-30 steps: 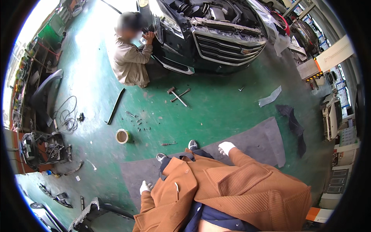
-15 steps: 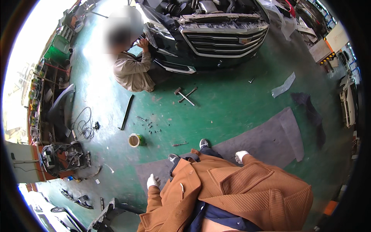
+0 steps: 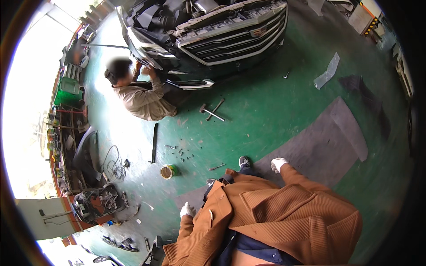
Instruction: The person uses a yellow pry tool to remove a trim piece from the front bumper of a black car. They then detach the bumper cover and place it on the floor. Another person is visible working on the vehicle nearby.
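Note:
My left hand [image 3: 187,209], in a white glove, hangs low beside my brown coat, with nothing visible in it and its fingers loosely apart. My right hand [image 3: 278,164], also white-gloved, is held out over the grey mat [image 3: 310,133]; its fingers are slightly bent and touch nothing. Ahead, a dark car [image 3: 235,40] has its engine bay uncovered. Another person [image 3: 144,97] in a beige jacket crouches at its left front corner, both hands up at the headlight area. What those hands hold cannot be made out.
On the green floor lie a hammer and another tool crossed [image 3: 213,111], a long black strip [image 3: 154,142], scattered small fasteners [image 3: 182,153] and an open can [image 3: 168,171]. Coiled cable [image 3: 114,164] and a loose fender [image 3: 84,153] lie left. Plastic film [image 3: 327,72] lies right.
My view has turned, so the car appears further left and the mat further right. Both my gloved hands have shifted slightly. The crouching person still works at the car's corner, head now lower.

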`<state>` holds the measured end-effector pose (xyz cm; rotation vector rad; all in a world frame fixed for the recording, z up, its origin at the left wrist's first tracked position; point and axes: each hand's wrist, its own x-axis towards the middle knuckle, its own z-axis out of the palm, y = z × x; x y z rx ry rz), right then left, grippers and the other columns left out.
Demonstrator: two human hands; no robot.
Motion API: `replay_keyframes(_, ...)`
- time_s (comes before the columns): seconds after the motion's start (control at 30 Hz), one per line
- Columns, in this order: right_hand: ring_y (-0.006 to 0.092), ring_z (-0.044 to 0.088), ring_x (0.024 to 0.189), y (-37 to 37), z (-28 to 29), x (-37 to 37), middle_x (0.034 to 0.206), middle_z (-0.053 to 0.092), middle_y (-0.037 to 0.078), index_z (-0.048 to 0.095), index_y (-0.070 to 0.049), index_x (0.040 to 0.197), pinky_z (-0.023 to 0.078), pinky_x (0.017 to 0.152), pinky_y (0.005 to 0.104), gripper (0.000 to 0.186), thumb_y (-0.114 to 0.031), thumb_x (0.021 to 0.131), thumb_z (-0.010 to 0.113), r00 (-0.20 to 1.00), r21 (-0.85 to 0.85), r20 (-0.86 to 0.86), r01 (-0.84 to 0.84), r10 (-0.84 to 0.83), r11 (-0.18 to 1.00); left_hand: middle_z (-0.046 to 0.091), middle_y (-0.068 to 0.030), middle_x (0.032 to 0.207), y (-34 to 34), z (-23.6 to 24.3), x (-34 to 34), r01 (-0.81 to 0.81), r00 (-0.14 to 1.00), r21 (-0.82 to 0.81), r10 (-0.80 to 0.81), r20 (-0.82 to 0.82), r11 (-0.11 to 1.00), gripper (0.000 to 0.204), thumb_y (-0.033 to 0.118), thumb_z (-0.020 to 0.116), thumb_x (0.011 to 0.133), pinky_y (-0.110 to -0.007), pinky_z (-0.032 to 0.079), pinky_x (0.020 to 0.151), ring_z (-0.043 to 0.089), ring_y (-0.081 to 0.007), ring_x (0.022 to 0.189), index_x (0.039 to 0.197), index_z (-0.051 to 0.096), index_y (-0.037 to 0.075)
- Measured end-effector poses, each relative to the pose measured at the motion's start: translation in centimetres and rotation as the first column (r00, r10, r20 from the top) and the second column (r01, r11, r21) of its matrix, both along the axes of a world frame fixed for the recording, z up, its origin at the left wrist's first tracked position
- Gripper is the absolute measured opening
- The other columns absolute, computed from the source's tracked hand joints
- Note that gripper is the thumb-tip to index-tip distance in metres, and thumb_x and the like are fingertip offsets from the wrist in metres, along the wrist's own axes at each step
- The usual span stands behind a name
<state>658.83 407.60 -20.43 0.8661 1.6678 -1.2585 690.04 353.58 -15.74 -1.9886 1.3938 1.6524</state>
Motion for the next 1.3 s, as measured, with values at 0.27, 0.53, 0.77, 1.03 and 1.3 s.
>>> replay_keyframes(0.27,0.0218,0.070,0.076,7.5,-2.0,1.9,0.100,0.075,0.009,0.068,-0.010,0.114,0.056,0.061,0.0409,0.027,-0.028,0.094,0.064,0.981,0.075,0.108,0.151,-0.158,0.986,0.067,-0.0133,0.097,2.0,2.0,-9.5,0.116,0.989,-0.007,-0.116,-0.096,0.993,0.045,0.045,0.057,0.101,-0.037,0.049,0.057,0.061,-0.0223,0.067,0.118,0.058,0.004)
replay_keyframes(0.53,0.0230,0.071,0.084,10.8,-4.4,6.6,0.103,0.076,0.007,0.067,-0.014,0.113,0.057,0.069,0.0427,0.024,-0.030,0.096,0.061,0.898,0.167,0.258,0.321,-0.355,0.932,0.069,-0.0127,0.098,1.3,3.9,-14.1,0.270,0.963,-0.022,-0.270,-0.010,0.963,0.046,0.043,0.060,0.101,-0.037,0.050,0.057,0.063,-0.0225,0.068,0.126,0.058,0.005)
replay_keyframes(0.77,0.0267,0.071,0.076,9.0,-6.4,10.8,0.091,0.075,0.009,0.067,-0.015,0.108,0.056,0.068,0.0457,0.021,-0.032,0.096,0.063,0.851,0.146,0.250,0.438,-0.462,0.887,0.066,-0.0099,0.090,0.2,2.3,-20.7,0.380,0.925,0.023,-0.380,0.003,0.925,0.044,0.044,0.060,0.101,-0.037,0.049,0.055,0.060,-0.0215,0.062,0.123,0.061,0.006)
replay_keyframes(1.03,0.0263,0.071,0.072,10.3,-2.3,8.7,0.089,0.075,0.010,0.070,-0.010,0.104,0.057,0.062,0.0458,0.027,-0.035,0.098,0.063,0.802,0.229,0.169,0.533,-0.573,0.815,0.071,-0.0147,0.105,2.6,-1.8,-33.3,0.485,0.874,0.124,-0.481,-0.064,0.866,0.046,0.044,0.059,0.100,-0.038,0.049,0.058,0.066,-0.0261,0.070,0.126,0.059,0.007)
replay_keyframes(1.3,0.0226,0.069,0.086,7.1,7.1,-4.2,0.099,0.072,0.009,0.069,-0.003,0.115,0.055,0.069,0.0390,0.036,-0.032,0.094,0.067,0.704,0.145,-0.127,0.710,-0.698,0.690,0.070,-0.0155,0.098,1.3,-5.2,-46.3,0.552,0.833,0.138,-0.550,-0.052,0.822,0.039,0.040,0.061,0.098,-0.039,0.049,0.055,0.065,-0.0267,0.069,0.116,0.058,0.006)
